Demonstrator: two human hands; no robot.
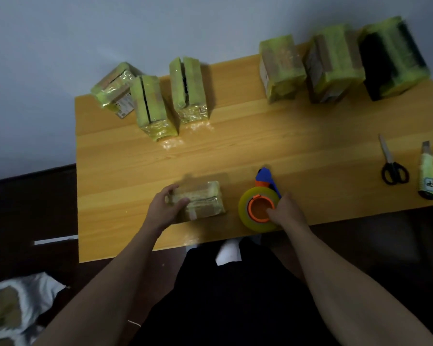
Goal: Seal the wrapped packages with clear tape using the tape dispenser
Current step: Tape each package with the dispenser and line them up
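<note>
A small package (pixel 200 201) wrapped in clear yellowish film lies near the front edge of the wooden table (pixel 273 146). My left hand (pixel 166 207) grips its left end, fingers curled over the top. Just to its right stands the tape dispenser (pixel 260 203), a clear tape roll on an orange hub with a blue handle. My right hand (pixel 286 212) holds the dispenser at its right side, fingers reaching into the orange hub. Three wrapped packages (pixel 160 101) stand at the back left and three larger ones (pixel 335 63) at the back right.
Black-handled scissors (pixel 391 163) and a utility knife (pixel 427 171) lie near the table's right edge. A white bag (pixel 15 303) lies on the dark floor at lower left. A grey wall rises behind the table.
</note>
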